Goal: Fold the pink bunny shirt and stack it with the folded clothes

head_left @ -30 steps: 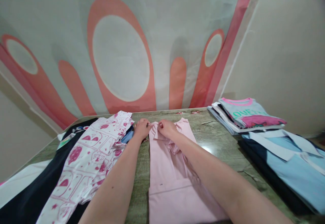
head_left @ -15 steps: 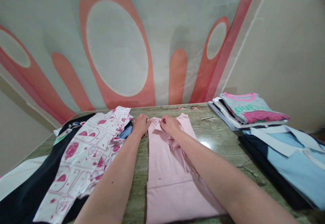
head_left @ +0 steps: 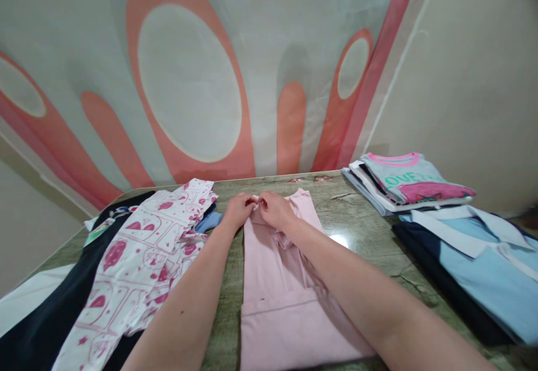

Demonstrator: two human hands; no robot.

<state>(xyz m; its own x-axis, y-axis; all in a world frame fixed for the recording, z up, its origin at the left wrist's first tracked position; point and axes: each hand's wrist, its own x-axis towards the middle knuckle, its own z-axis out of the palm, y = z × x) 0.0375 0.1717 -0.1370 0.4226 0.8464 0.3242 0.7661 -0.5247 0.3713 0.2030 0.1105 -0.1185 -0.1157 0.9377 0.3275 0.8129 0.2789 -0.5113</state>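
A pink garment [head_left: 281, 281] lies partly folded on the wood-patterned table [head_left: 361, 236], with a folded-up band across its near end. At its far left corner my left hand [head_left: 240, 209] pinches the fabric edge. Right beside it, my right hand [head_left: 275, 209] has its fingers closed on the same far edge, the two sets of fingertips almost meeting. Some bunched pink cloth shows under my right wrist. The exact grip of the fingertips is partly hidden.
To the left lie a white garment with a pink print [head_left: 159, 247], a dark garment [head_left: 67, 304] and a small blue cloth [head_left: 209, 222]. On the right are a folded stack topped by a grey shirt [head_left: 409, 177] and a light blue garment with white straps [head_left: 479, 264]. A patterned wall stands behind.
My right hand has moved left along the garment's far edge, up close to my left hand. Its fingers have left the bunched cloth, and the view has shifted slightly.
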